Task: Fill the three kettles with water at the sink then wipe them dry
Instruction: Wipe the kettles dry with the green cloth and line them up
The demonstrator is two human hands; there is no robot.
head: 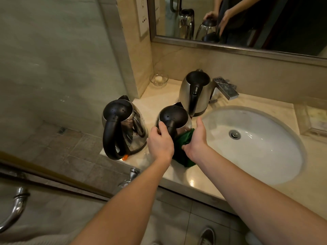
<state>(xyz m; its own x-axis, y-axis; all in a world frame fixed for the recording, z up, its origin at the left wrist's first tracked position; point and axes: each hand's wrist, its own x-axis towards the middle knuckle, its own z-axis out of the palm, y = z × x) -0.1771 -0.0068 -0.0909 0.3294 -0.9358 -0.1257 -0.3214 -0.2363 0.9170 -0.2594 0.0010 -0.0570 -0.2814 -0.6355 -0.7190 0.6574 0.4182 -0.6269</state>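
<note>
**Head view.** Three steel kettles stood on the marble counter (159, 98), left of the sink basin (265, 160). The left kettle (127, 128) was at centre left of the frame, the middle kettle (174, 117) at centre, and the rear kettle (194, 92) above it, just beside the faucet (225, 88). All three lids were closed.

The left hand (160, 144) gripped the middle kettle where its black handle meets the lid, with the fingers curled over the top. The right hand (196, 140), thumb raised, held a green cloth (184, 138) bunched against that kettle's right flank. Its other fingers were largely hidden.

The step in hand was judged to be wiping. Filling appeared finished, though no water level could be seen. The next move would call for the left hand to steady or turn the kettle while the cloth swept round its body, without tipping a presumably full vessel. Specks on the left kettle's lid, probably droplets, suggested it remained to be dried.
</note>
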